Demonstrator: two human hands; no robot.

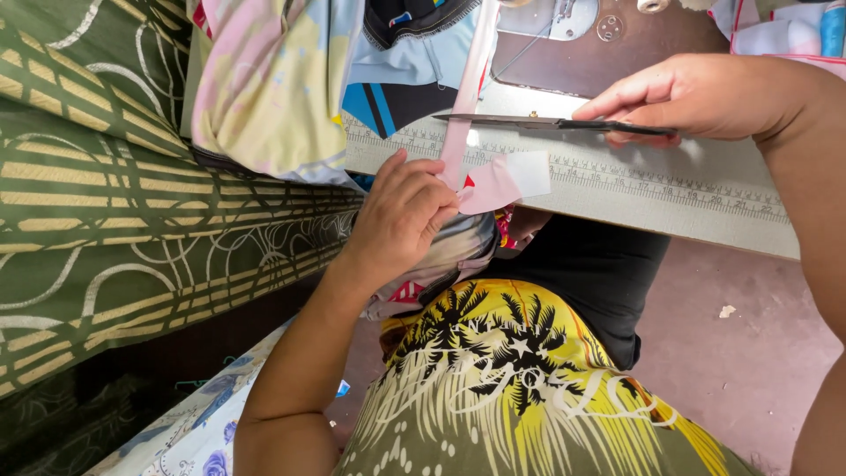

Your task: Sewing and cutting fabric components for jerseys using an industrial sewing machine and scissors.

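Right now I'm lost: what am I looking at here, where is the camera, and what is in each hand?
There is one picture, from a camera worn on the person's head, looking down past their lap. No machine arms: these are two bare hands. The left hand pinches a pale pink fabric strip against the edge of a sewing table, which has a ruler scale printed along it. The right hand holds dark scissors, blades pointing at the strip. Green patterned cloth lies to the left, and more fabric is piled behind.

No pkgs, labels, signs or screens.
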